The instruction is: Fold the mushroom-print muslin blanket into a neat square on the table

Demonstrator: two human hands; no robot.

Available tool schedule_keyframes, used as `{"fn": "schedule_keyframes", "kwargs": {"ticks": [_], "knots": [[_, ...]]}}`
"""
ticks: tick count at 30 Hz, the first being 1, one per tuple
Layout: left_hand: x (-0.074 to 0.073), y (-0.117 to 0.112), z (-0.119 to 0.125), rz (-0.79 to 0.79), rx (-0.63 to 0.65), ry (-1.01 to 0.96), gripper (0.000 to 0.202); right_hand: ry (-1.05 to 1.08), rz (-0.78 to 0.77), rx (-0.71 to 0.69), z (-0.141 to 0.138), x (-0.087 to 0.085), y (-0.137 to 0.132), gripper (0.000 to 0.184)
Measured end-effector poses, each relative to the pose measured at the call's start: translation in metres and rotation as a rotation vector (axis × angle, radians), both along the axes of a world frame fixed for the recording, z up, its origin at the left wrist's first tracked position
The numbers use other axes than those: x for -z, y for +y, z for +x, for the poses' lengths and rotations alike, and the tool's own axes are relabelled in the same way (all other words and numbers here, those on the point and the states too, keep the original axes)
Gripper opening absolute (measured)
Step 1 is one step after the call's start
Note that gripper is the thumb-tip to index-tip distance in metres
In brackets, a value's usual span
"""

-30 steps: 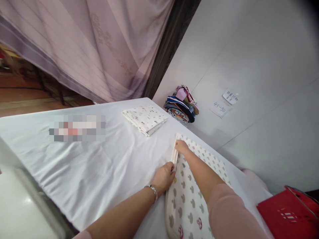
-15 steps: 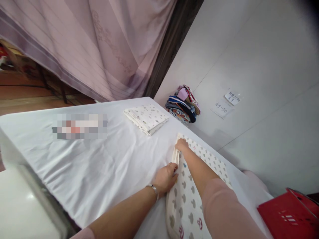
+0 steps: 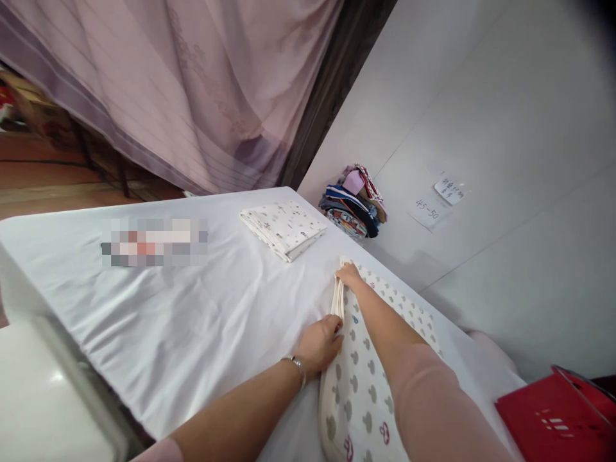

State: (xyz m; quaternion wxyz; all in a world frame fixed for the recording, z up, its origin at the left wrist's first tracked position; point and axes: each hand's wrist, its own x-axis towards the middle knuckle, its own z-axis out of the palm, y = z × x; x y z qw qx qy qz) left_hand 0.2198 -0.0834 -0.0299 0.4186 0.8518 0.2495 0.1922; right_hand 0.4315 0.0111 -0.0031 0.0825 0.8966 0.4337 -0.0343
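Note:
A cream cloth [image 3: 363, 378] with grey and red mushroom-like prints lies folded in layers along the right side of the white-covered table. My left hand [image 3: 321, 341], with a silver bracelet at the wrist, is closed on the layered left edge of this cloth. Farther up the same edge, my right hand [image 3: 350, 274] pinches the cloth's far corner. A second folded cloth [image 3: 283, 226], cream with small scattered prints, rests flat beyond my hands, apart from them.
The white table cover [image 3: 192, 333] is wrinkled. A stack of folded clothes [image 3: 353, 202] stands by the wall near the far edge. A red basket [image 3: 558, 417] is at the lower right, a white rounded object [image 3: 52, 391] at the lower left. A pink curtain [image 3: 192, 90] hangs behind.
My right hand has shifted slightly to the left and up with the cloth's corner. The left hand stays at the same edge.

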Motion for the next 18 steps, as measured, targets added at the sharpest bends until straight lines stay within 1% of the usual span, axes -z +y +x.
{"fn": "schedule_keyframes", "kwargs": {"ticks": [3,6,10,13,15,18], "knots": [[-0.002,0.000,-0.001,-0.026,-0.004,0.016,0.014,0.066,0.055,-0.017,-0.005,0.006,-0.004,0.031],[-0.003,0.001,-0.001,-0.041,-0.012,0.008,0.013,0.126,0.111,-0.034,-0.009,0.009,-0.010,0.029],[0.001,0.001,0.001,-0.051,-0.020,-0.017,0.015,0.180,0.196,-0.044,-0.008,0.002,-0.021,0.021],[0.003,0.000,0.003,-0.044,-0.018,-0.026,0.016,0.172,0.258,-0.009,-0.005,-0.006,-0.029,0.025],[0.004,0.000,0.003,-0.036,-0.021,-0.021,0.016,0.163,0.264,0.036,-0.005,-0.009,-0.033,0.030],[0.002,0.001,0.002,-0.040,-0.021,-0.007,0.016,0.206,0.192,0.101,-0.006,-0.009,-0.035,0.037]]}}
